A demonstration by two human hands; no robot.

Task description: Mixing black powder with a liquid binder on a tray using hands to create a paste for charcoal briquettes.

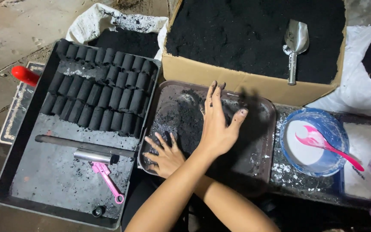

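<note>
My arms are crossed over a dark brown tray [263, 150] dusted with black powder [181, 116]. My left hand [217, 126] lies flat, palm down, fingers together and pointing away, on the tray's middle beside the powder heap. Under that forearm, my right hand [165, 155] rests with fingers spread on the tray's near left corner. Neither hand holds anything. Both are smeared with black dust.
A big black tray [13, 172] at left holds rows of black cylinders [99, 90], a metal tube mould [92, 156], a dark rod and a pink tool [108, 180]. Behind, a cardboard box [220, 79] of black powder holds a metal scoop [295, 47]. At right, a blue bowl [336, 129] of white paste holds a pink spoon.
</note>
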